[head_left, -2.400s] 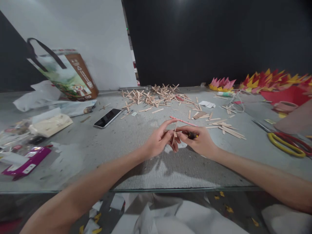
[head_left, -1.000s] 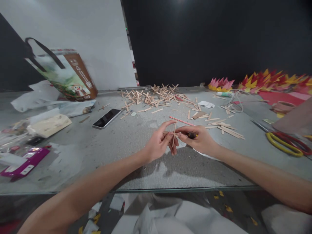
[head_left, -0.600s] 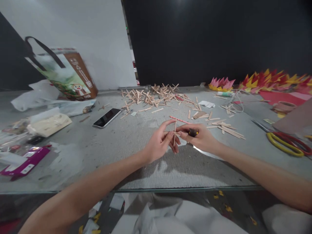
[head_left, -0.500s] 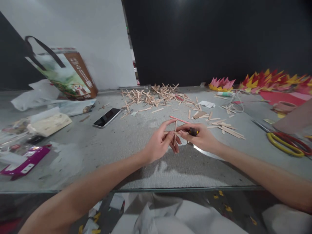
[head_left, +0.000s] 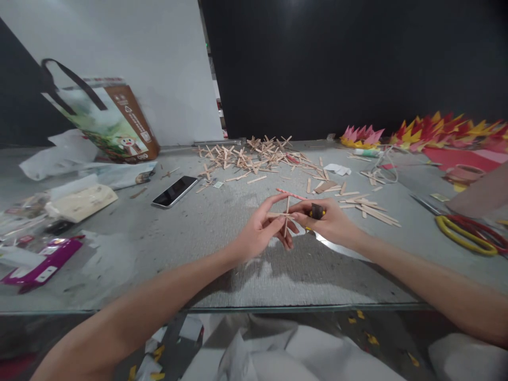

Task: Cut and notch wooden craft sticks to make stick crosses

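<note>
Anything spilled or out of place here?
Yes, mildly: yellow scraps lie below the front edge of the table, as if fallen, and a pile of sticks sprawls untidily at the back. The stick cross in the left hand shows no plain damage.

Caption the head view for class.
Left hand holds crossed pale wooden sticks; right hand holds a black, yellow-trimmed object.

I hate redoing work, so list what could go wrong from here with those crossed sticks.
The crossed sticks, pinched in the fingers of the left hand, might twist out of line.

The dark-and-yellow object in the right hand could slip or bump them, being so close.
</note>
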Demonstrator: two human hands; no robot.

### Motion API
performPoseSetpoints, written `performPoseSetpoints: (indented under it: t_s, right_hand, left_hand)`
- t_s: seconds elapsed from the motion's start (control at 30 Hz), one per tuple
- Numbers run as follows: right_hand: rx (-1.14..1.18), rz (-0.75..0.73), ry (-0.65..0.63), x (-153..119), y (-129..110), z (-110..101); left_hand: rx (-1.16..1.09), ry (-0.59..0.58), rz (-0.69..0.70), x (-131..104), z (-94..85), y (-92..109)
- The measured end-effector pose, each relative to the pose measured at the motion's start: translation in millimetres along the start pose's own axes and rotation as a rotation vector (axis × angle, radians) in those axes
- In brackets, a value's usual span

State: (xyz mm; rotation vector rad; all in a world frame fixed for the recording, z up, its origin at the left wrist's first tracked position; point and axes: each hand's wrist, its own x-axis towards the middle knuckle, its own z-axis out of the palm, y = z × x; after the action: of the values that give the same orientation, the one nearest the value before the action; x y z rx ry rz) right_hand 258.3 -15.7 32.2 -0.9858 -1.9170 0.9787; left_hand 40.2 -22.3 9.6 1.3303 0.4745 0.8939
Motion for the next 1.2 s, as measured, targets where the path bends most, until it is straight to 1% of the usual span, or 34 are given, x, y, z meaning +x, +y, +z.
performPoseSetpoints:
  t_s: [0.1,0.17,0.27,0.33,0.43,0.6,0.73,0.93,1.03,1.2]
  right_hand:
    - [0.008,0.038,0.059,1.2,-1.2,-0.5]
    - [0.032,0.059,0.074,1.9,-1.6,-1.1]
    - [0.153,0.083,0.056,2.4,1.8,-2.6]
    - [0.240,0.098,0.022,2.3,4.8,-3.4]
    - [0.293,0.123,-0.020,1.5,4.5,-2.9]
    - [0.323,0.172,-0.046,0.3,-6.1,0.5]
    - [0.364,0.190,-0.060,0.3,-8.0,2.3]
    - [0.416,0.154,-0.122,0.8,-1.5,3.1]
    - [0.426,0.153,-0.135,1.1,1.8,2.8]
    - [0.402,0.148,-0.136,0.7,1.8,2.5]
  left_hand:
    - [-0.087,-0.030,-0.008,1.7,-3.4,0.8]
    - [-0.170,-0.043,-0.020,4.5,-6.6,0.3]
    - [-0.259,-0.038,-0.068,9.0,-10.4,0.1]
    - [-0.286,-0.025,-0.091,10.6,-11.1,0.5]
    - [-0.277,-0.010,-0.114,10.7,-9.4,1.2]
    - [-0.237,0.033,-0.142,9.9,-6.2,0.0]
    - [-0.243,0.032,-0.123,10.0,-7.8,-3.0]
    - [-0.273,-0.010,-0.066,9.1,-9.1,-3.5]
    - [-0.240,0.013,-0.066,9.3,-8.1,-3.4]
    - [-0.148,0.040,-0.027,9.9,-5.9,-5.0]
